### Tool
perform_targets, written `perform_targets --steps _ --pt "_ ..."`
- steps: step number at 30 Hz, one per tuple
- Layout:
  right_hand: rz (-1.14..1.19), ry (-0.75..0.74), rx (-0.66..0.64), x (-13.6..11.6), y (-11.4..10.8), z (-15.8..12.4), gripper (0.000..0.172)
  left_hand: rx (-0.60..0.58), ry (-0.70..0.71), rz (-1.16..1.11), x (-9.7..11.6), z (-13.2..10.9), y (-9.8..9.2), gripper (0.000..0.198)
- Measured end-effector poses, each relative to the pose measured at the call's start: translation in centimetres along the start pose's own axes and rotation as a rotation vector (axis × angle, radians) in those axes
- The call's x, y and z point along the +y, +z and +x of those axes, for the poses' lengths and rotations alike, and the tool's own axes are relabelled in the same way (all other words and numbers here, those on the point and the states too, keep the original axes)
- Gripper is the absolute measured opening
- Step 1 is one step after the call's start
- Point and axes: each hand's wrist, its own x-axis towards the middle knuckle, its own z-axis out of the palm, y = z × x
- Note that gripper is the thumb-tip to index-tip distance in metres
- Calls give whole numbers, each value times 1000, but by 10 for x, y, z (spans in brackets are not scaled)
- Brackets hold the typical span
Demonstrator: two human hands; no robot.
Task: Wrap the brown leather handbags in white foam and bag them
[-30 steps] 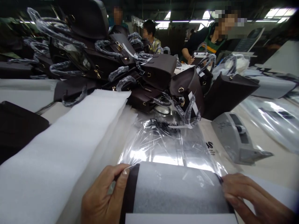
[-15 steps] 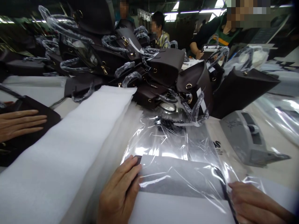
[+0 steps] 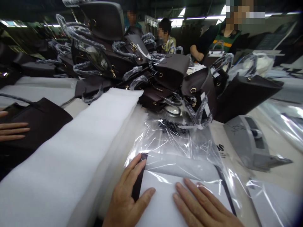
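And here are both hands, side by side, just right of the foam stack (image 3: 71, 157), working over a dark-edged piece (image 3: 138, 189) in a clear plastic bag (image 3: 176, 142) on the counter (image 3: 282, 145). The left hand (image 3: 129, 189) is open, fingers along the dark edge nearest the foam stack, thumb stretched out onto the white sheet (image 3: 161, 184). The right hand (image 3: 201, 201), farther from the stack, lies palm down on that same sheet, fingers extended, gripping nothing. Beyond the foam stack, look at that heap of dark handbags (image 3: 170, 71), handles wrapped in plastic! Well right of the stack sits a grey device (image 3: 243, 138); to its left, another person's hand (image 3: 13, 129) rests open on a dark bag (image 3: 47, 121).
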Motion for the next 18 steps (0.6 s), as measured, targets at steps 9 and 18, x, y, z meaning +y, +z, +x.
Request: perform_targets --steps 9,18 --pt "-129 105 10 12 -16 5 48 -13 107 154 16 14 0 52" --pt "233 371 95 15 -24 13 26 -39 89 68 14 19 1 58"
